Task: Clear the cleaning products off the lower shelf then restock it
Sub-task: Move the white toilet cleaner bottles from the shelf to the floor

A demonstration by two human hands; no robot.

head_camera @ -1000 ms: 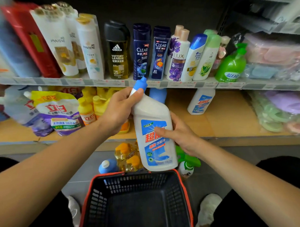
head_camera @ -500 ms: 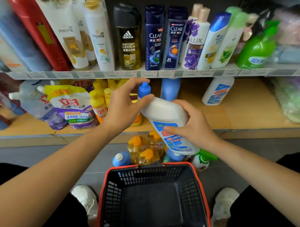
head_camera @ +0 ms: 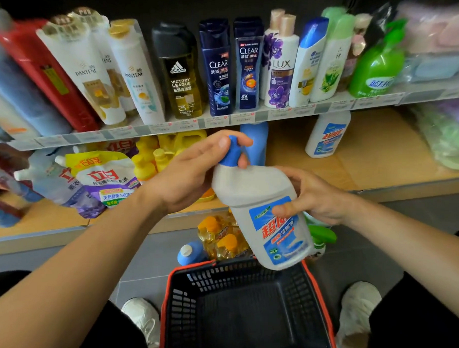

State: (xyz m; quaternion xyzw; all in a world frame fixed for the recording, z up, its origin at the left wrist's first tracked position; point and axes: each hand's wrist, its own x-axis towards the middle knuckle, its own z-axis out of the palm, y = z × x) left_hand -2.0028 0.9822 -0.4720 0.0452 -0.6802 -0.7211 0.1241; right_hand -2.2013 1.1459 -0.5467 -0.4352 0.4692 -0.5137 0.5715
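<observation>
A white cleaner bottle (head_camera: 251, 198) with a blue cap and blue label is held tilted above the far rim of the basket (head_camera: 188, 284). My left hand (head_camera: 189, 172) grips its blue neck from the left. My right hand (head_camera: 313, 197) holds its body from the right, thumb on the label. On the wooden lower shelf (head_camera: 367, 157) stand a second white cleaner bottle (head_camera: 326, 135), a blue bottle (head_camera: 255, 141), yellow bottles (head_camera: 156, 155) and refill pouches (head_camera: 103, 177).
The black basket with a red rim sits on the floor between my white shoes and holds nothing. Beyond it on the floor stand yellow bottles (head_camera: 221, 238), a blue bottle (head_camera: 189, 253) and a green sprayer (head_camera: 322, 234). Shampoo bottles (head_camera: 216, 66) fill the upper shelf.
The bottle has been tipped from upright to a slant and has come lower, its base now over the basket's far rim. Both hands stayed on it.
</observation>
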